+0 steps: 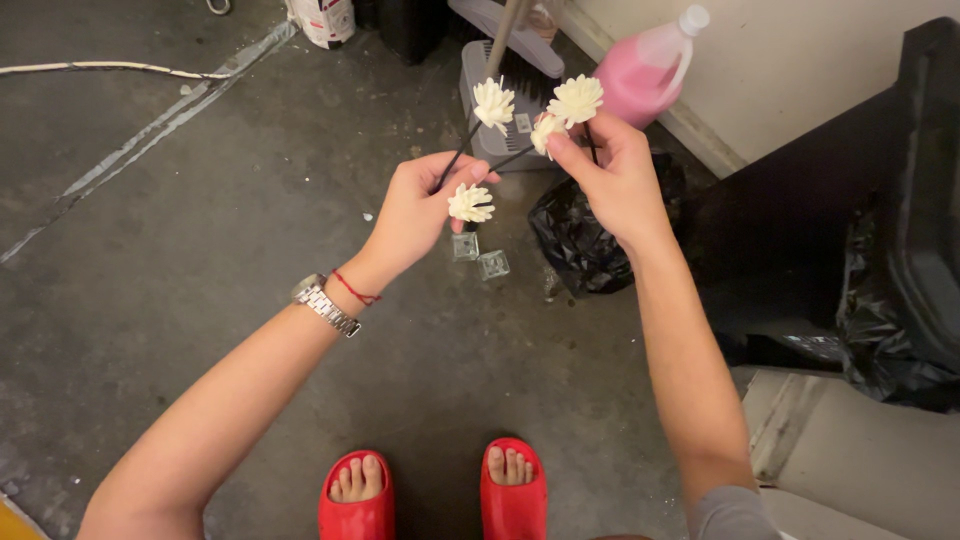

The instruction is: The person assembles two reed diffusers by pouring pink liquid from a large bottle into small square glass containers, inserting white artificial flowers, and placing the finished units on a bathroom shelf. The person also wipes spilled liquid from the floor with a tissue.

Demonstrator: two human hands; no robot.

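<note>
My left hand pinches a thin dark stick topped by a cream paper flower; a second cream flower sits at its fingertips. My right hand grips two more dark sticks, one carrying a cream flower and the other a smaller flower by the thumb. Both hands are raised above the grey concrete floor, close together. A metal watch and a red string circle my left wrist.
Two small clear glass cubes lie on the floor under the hands, beside a crumpled black plastic bag. A pink liquid bottle, a grey dustpan and a black bin stand at the wall. My feet wear red slides.
</note>
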